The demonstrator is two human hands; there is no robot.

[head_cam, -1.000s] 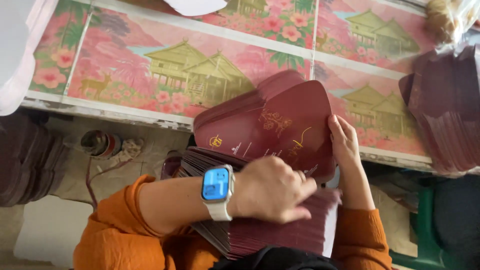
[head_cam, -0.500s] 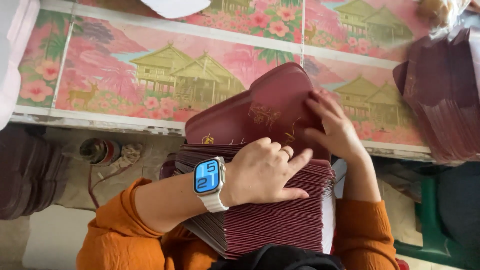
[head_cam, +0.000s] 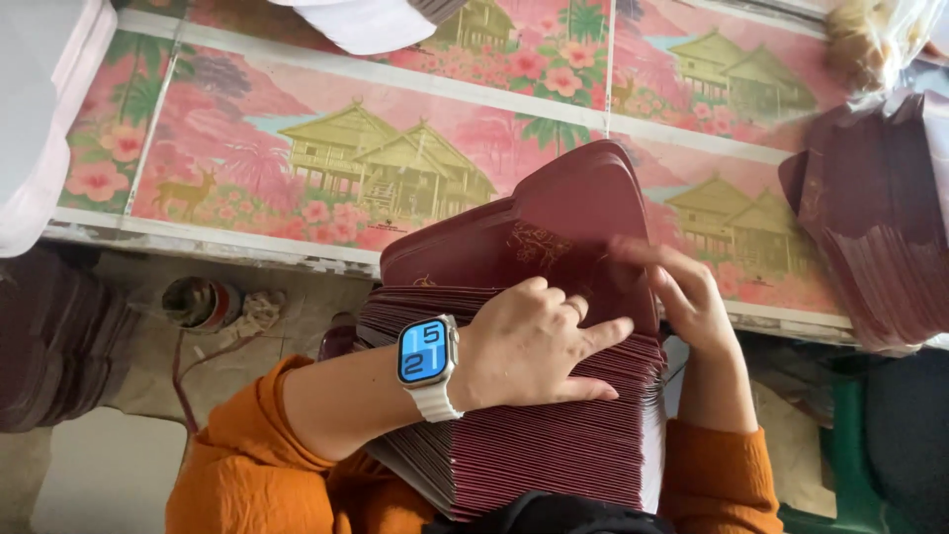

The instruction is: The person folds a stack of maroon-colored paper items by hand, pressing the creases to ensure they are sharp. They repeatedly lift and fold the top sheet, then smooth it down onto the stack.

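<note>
A thick stack of maroon cards [head_cam: 554, 445] rests on my lap, edges facing me. My left hand [head_cam: 529, 346], with a blue-faced watch on a white strap at the wrist, lies on top of the stack and presses it down. The index finger points right, under a raised card. That top maroon card [head_cam: 554, 227], with gold decoration, tilts up from the stack towards the table. My right hand [head_cam: 687, 292] comes in from the lower right, its blurred fingers on the card's right side. Both sleeves are orange.
A table [head_cam: 326, 168] with a pink pictured cover of houses and flowers runs across the top. A second pile of maroon cards [head_cam: 875, 237] lies at its right end. White cloth [head_cam: 40, 129] hangs at left. A tape roll [head_cam: 198, 302] lies on the floor.
My right hand has slid from behind the raised card onto its front and then to its right side. The card has tipped further over. My left hand stays on the stack.
</note>
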